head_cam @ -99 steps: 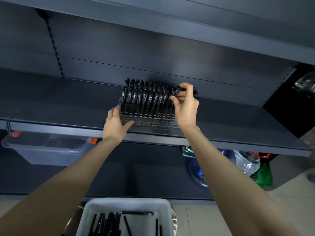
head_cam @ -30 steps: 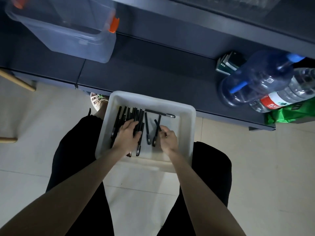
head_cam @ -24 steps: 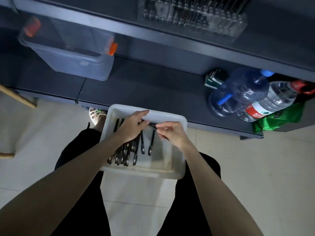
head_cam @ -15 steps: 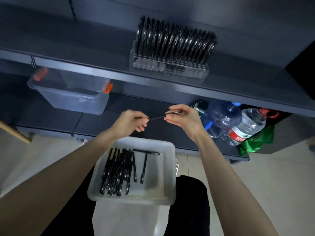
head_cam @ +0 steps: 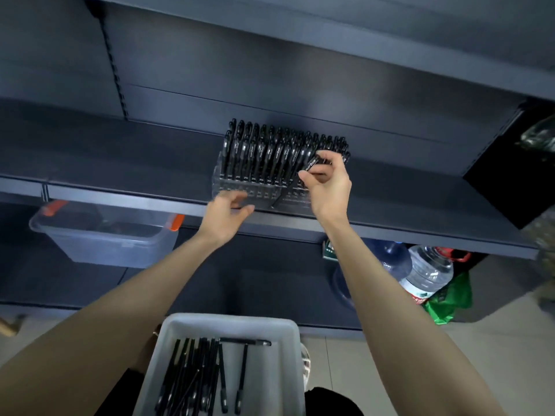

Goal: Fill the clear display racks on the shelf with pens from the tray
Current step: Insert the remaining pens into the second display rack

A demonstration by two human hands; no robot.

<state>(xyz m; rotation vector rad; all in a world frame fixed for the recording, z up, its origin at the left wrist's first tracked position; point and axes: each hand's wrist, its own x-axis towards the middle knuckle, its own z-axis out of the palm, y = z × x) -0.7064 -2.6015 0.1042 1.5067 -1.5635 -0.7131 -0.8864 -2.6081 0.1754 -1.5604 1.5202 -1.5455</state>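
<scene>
Head view: right hand [head_cam: 329, 187] pinches pen [head_cam: 306, 172] at rack [head_cam: 228, 187].

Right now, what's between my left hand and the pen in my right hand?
Head view: only the clear rack's lower front shows between the left hand and the pen that the right hand pinches.

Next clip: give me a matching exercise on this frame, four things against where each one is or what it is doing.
Things:
1. right hand
2. left hand
3. tray
4. bin

Places or states:
A. under the shelf, at left
B. pinches a pen at the right end of the rack
C. at the bottom of the view, holding loose pens
D. open, near the rack's front

Pairs: 1-B, 2-D, 3-C, 4-A
</scene>
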